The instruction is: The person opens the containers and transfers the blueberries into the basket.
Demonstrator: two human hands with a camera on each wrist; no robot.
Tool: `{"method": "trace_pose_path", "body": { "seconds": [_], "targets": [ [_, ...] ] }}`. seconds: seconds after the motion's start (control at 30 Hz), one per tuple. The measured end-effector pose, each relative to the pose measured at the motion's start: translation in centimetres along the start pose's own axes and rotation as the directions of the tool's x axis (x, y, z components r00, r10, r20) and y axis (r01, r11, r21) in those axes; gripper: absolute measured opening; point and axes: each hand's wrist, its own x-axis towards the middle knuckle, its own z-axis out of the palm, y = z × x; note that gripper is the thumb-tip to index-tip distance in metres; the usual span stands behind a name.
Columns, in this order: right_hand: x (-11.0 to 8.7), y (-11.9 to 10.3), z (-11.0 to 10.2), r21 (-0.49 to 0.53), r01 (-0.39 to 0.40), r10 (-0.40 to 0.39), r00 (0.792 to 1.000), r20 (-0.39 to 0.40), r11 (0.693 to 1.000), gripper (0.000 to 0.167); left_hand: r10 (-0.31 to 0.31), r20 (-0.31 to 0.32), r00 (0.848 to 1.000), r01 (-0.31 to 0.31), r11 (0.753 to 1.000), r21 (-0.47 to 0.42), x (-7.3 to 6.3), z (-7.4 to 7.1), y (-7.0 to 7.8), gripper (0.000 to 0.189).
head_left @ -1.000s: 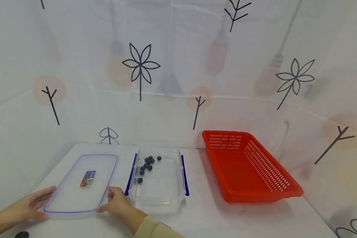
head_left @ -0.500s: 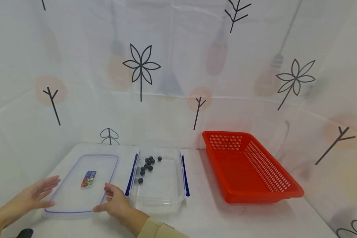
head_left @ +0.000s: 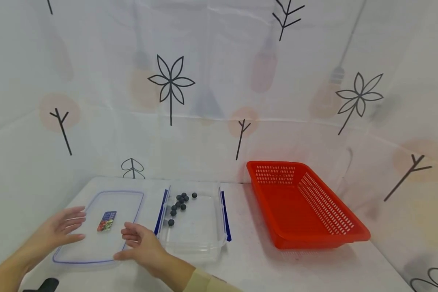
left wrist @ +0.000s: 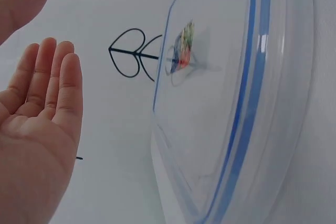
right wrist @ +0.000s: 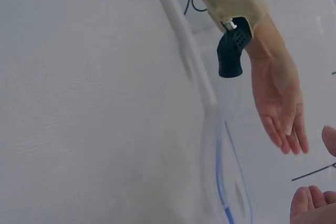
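A clear plastic lid [head_left: 98, 245] with a blue seal line and a small picture label [head_left: 106, 221] lies flat at the left of the table. My left hand [head_left: 58, 229] is raised over its left side, fingers extended and apart from it; in the left wrist view the palm of this hand [left wrist: 42, 124] holds nothing. Over the lid's right edge hovers my right hand [head_left: 144, 247], fingers loosely bent, with nothing in them. Beside the lid stands a clear container [head_left: 200, 227] with blue side clips. Several blueberries [head_left: 181, 200] lie along its left part.
A red plastic basket [head_left: 288, 211] with perforated sides stands at the right of the white table [head_left: 255, 267]. A printed white sheet [head_left: 211, 142] rises behind. A dark object [head_left: 48, 285] is at the lower left, near the left forearm.
Both hands have let go of the lid's sides. The left hand has risen and moved right over the lid; the right has risen slightly. The lid, container and blueberries stay put.
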Motion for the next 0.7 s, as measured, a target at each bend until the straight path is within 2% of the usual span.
{"method": "trace_pose_path", "body": {
  "seconds": [0.1,0.23,0.37,0.47,0.53,0.7],
  "targets": [
    [-0.6,-0.4,-0.4,0.023,0.011,-0.012,0.999,0.036,1.0,0.062,-0.012,0.003,1.0,0.012,1.0,-0.011,0.4,1.0,0.8,0.059],
    [-1.4,-0.9,-0.9,0.041,0.034,-0.036,0.998,0.049,0.999,0.063,-0.041,0.004,0.999,0.041,0.999,0.018,0.9,2.4,2.2,0.062],
    [-2.0,-1.5,-1.6,0.022,0.075,-0.076,0.996,0.046,0.997,0.063,-0.024,-0.004,1.0,0.024,0.999,0.023,1.2,3.9,3.5,0.065],
    [-2.5,-2.0,-2.4,-0.003,0.106,-0.105,0.993,0.045,0.994,0.063,-0.039,-0.007,0.999,0.039,0.999,0.008,1.5,4.7,4.5,0.065],
    [-2.8,-2.3,-3.0,-0.008,0.114,-0.114,0.992,0.052,0.993,0.063,-0.056,-0.006,0.998,0.056,0.998,0.003,1.6,5.2,5.0,0.066],
    [-3.6,-3.0,-4.4,-0.012,0.126,-0.125,0.99,0.064,0.992,0.062,-0.044,-0.023,0.999,0.044,0.999,0.004,1.8,6.3,5.7,0.064]
  ]
}}
